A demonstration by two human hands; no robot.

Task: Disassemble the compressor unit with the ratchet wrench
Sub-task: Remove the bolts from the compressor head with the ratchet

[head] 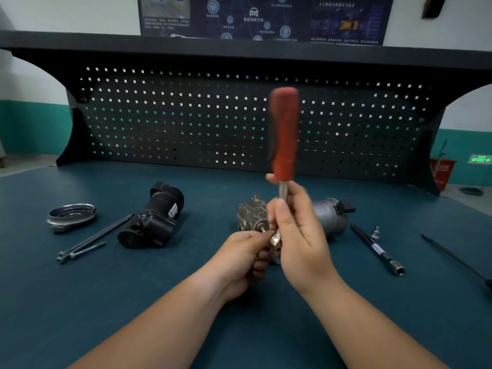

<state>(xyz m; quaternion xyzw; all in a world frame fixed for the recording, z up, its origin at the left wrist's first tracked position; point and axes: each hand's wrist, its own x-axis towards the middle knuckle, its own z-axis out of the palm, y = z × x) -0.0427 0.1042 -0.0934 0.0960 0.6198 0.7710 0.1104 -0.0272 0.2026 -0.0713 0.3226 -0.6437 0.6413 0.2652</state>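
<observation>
Teal matting is seen across the worktop (159,302), which is backed by a black perforated metal pegboard (186,115). At the far left a shallow, round, silver metal cover (72,215) is laid, and just right of it long black bolts (87,242) are laid close together on a slant. Next, a black cylindrical housing (151,217) is laid on its side. Near the middle, the grey cast-metal compressor unit (251,213) is set on the worktop, partly hidden behind the hands. The left hand (239,259) is held with fingers curled, its fingertips pinched at the head of the red-handled, steel-shanked ratchet wrench (283,134). The right hand (300,235) is clasped round the steel shank just under the grip, so that the blurred handle is pointed upward. The two hands are held close together. Behind the right hand a dull grey metal cylinder (330,217) is laid. Further right, a small silver socket (375,232) is stood beside a slim black extension bar (378,249), and a thin black rod (458,262) is laid near the right edge.
</observation>
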